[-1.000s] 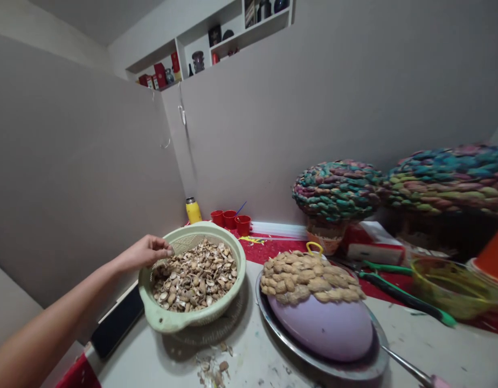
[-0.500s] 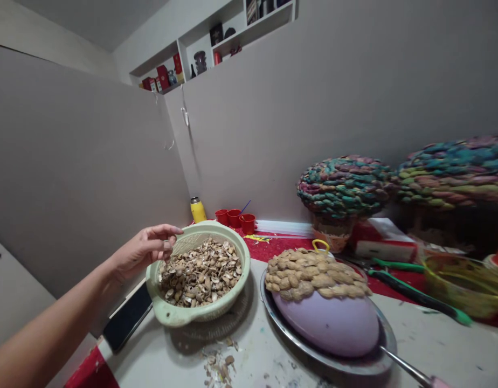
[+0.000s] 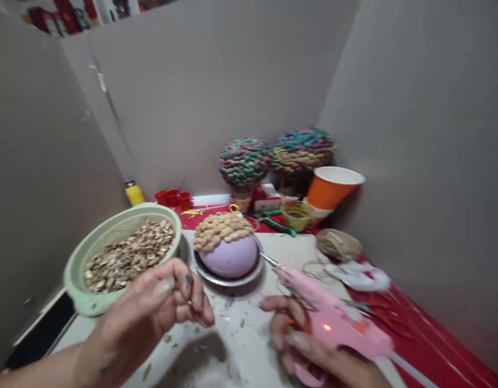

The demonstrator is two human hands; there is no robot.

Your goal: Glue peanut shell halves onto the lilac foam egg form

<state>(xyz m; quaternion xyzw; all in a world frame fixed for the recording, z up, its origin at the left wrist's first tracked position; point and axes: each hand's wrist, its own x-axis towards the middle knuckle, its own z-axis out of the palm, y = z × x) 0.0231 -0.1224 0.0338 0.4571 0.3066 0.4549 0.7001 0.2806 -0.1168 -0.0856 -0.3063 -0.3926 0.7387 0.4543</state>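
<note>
Withdrawn from the green basket (image 3: 77, 269), the left hand (image 3: 156, 312) pinches its fingertips together; the right hand (image 3: 309, 345) grips a pink glue gun (image 3: 333, 323).

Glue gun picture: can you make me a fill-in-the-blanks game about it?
1. The right hand holds a pink ____.
2. The green colander is full of broken ____.
3. Peanuts cover the top of a ____ dome.
4. The big paper cup is ____ outside.

Missing words: glue gun; shells; purple; orange
</note>
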